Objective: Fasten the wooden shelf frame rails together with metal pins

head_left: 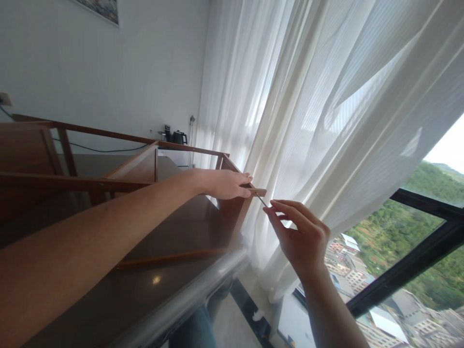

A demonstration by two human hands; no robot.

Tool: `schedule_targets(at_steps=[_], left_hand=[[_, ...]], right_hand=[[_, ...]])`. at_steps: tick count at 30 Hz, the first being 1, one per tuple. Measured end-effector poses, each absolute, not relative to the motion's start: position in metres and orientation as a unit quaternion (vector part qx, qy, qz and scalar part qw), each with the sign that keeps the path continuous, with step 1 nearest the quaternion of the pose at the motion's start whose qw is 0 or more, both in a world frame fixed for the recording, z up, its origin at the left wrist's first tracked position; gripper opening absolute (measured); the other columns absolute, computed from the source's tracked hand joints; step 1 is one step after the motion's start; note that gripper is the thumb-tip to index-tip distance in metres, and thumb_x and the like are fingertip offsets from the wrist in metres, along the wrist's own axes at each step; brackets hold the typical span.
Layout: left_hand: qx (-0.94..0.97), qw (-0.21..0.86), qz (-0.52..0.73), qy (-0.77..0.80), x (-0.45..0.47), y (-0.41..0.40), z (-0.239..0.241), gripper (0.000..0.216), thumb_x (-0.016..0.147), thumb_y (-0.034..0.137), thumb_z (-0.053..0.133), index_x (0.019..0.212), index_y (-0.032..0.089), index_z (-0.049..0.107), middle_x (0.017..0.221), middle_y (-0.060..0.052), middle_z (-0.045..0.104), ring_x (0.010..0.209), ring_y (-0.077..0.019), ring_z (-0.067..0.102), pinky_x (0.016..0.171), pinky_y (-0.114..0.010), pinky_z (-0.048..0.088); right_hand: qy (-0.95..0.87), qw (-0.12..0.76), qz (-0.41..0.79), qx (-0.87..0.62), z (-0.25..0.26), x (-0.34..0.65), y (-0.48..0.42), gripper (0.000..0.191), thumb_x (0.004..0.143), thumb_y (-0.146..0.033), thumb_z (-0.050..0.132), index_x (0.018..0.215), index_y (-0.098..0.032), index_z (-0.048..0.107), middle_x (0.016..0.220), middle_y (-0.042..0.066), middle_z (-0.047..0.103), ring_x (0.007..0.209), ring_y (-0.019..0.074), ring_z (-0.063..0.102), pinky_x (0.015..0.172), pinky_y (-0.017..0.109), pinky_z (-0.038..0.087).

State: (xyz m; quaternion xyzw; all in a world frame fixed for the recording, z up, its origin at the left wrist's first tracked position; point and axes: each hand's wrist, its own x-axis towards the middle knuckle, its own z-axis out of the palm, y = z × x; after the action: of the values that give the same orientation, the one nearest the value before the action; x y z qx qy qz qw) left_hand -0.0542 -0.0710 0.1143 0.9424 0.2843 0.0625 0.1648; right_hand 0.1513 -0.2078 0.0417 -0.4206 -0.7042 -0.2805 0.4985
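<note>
My left hand [228, 184] lies over the corner of a brown wooden furniture frame, its fingers and thumb gripping the end of the upper wooden rail [260, 192]. Close by on the right, my right hand [299, 229] pinches a thin metal rod that looks like a hex key [261, 200] between thumb and fingers. The rod's far tip meets the near face of the rail end, by a small hole. Below the rail, a wooden side panel [232, 212] runs downward. My left forearm covers part of the frame.
White curtains [290, 121] hang just beyond the rail end, with a window frame [402, 266] at right. A black kettle [179, 137] stands behind the furniture, near a dark cable [108, 151]. Clear plastic wrapping [192, 285] lies along the near lower edge.
</note>
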Motion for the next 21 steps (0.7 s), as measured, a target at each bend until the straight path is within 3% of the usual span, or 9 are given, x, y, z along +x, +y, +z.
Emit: schedule_targets(at_steps=[8,14,21], left_hand=[[0.943,0.153,0.058,0.289,-0.0532,-0.0726,0.1147,0.088,0.093,0.073,0.031,0.164,0.022,0.02,0.172,-0.002,0.013,0.158,-0.0306,0.018,0.128,-0.047,0.018],[0.942,0.155,0.056,0.291,-0.0535,-0.0731,0.1156,0.088,0.093,0.072,0.032,0.164,0.022,0.02,0.172,-0.001,0.012,0.158,-0.0302,0.018,0.128,-0.046,0.018],[0.944,0.156,0.06,0.285,-0.0534,-0.0696,0.1136,0.089,0.093,0.073,0.031,0.164,0.021,0.018,0.172,-0.001,0.014,0.158,-0.0293,0.018,0.128,-0.045,0.018]], right_hand=[[-0.709,0.498,-0.28,-0.414,0.0421,0.1499,-0.2065,0.007,0.089,-0.015,0.075,0.092,-0.021,0.076,0.087,0.0,0.074,0.065,0.01,0.07,0.055,0.023,0.059],[-0.702,0.504,-0.292,-0.41,0.0391,0.1494,-0.2036,0.015,0.089,-0.015,0.076,0.103,-0.021,0.076,0.079,-0.003,0.076,0.064,0.0102,0.071,0.059,0.023,0.057],[-0.736,0.478,-0.267,-0.399,0.0364,0.15,-0.2054,0.018,0.091,-0.008,0.071,0.102,-0.021,0.076,0.082,-0.003,0.077,0.067,0.0082,0.07,0.059,0.021,0.053]])
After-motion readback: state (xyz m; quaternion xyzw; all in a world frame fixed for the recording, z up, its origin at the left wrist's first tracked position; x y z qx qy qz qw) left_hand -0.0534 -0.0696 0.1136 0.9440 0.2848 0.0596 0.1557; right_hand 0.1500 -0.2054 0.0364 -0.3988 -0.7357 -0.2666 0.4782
